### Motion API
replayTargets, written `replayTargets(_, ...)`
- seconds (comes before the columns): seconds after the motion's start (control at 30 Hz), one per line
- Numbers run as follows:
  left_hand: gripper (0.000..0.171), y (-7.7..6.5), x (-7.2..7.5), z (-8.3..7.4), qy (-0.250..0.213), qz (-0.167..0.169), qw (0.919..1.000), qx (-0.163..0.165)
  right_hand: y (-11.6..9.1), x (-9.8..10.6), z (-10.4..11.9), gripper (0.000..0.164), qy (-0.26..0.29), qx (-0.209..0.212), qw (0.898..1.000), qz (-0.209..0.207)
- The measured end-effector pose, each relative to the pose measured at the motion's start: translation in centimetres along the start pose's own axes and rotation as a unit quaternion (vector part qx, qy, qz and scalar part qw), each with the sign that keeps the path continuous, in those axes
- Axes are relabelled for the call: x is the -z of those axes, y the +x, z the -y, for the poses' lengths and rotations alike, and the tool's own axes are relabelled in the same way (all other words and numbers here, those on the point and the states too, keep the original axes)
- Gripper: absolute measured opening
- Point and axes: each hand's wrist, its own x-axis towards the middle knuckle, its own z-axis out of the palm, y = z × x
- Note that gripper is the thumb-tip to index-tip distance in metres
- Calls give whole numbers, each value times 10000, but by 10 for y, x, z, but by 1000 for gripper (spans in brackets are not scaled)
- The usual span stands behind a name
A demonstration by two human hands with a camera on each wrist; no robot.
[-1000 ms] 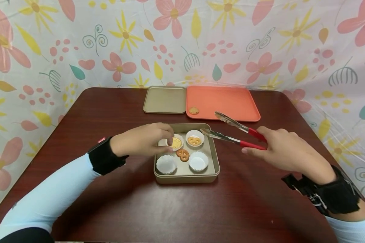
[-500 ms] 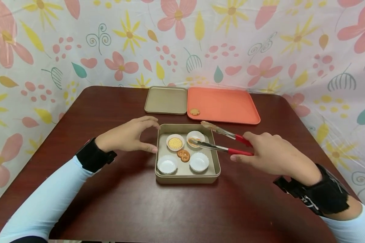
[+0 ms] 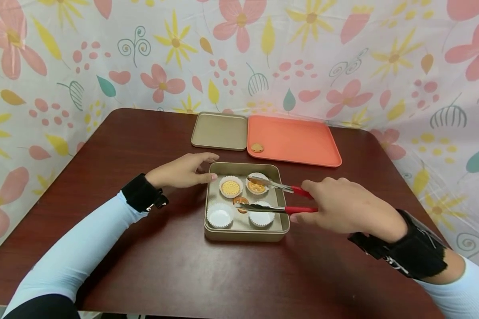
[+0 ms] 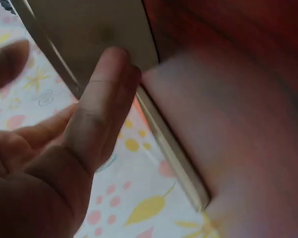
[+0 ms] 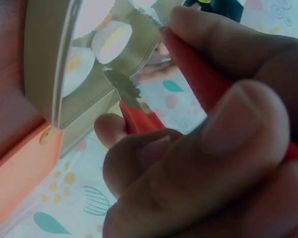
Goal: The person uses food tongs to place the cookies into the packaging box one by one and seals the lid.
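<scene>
My right hand (image 3: 337, 206) grips red-handled metal tongs (image 3: 301, 209), spread apart over a gold tin (image 3: 245, 237). One tong tip lies over the paper cup (image 3: 257, 189) holding a pretzel, at the tin's back right. The other tip is by a loose pretzel (image 3: 238, 200) in the tin's middle, partly covering it. A round yellow cracker (image 3: 230, 188) sits in the back left cup. Two white paper cups (image 3: 219, 216) stand in front, the right one partly behind the tongs. Beside the tin's left wall is my left hand (image 3: 179, 172), fingers extended, thumb at the rim.
Behind the tin, a flat gold tray or lid (image 3: 219, 130) lies next to a coral tray (image 3: 299, 139). A small cookie (image 3: 257, 147) sits in the coral tray's front left corner. A floral cloth (image 3: 239, 57) hangs behind the dark wooden table (image 3: 183, 274).
My left hand has withdrawn from the yellow cracker's cup to the tin's left side. My right hand has carried the tongs left and down, over the tin's middle.
</scene>
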Motion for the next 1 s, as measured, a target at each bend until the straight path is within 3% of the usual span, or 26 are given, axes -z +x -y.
replayTargets(0.1,54,3,-1,1,-744,69,9965,386,2,3,3,50,-26,66,9999,146)
replayTargets(0.2,49,4,-2,1,-1435,49,9869,733,6,8,4,47,-57,151,9994,303)
replayTargets(0.43,45,5,-3,-1,-2127,-62,9718,1013,17,19,8,45,-252,345,9981,454)
replayTargets(0.63,46,5,-4,0,-2435,-86,9638,1087,25,25,14,46,-408,334,9960,725)
replayTargets(1.0,44,4,-2,-2,-2478,-104,9630,1055,47,36,25,48,-571,510,9916,1042)
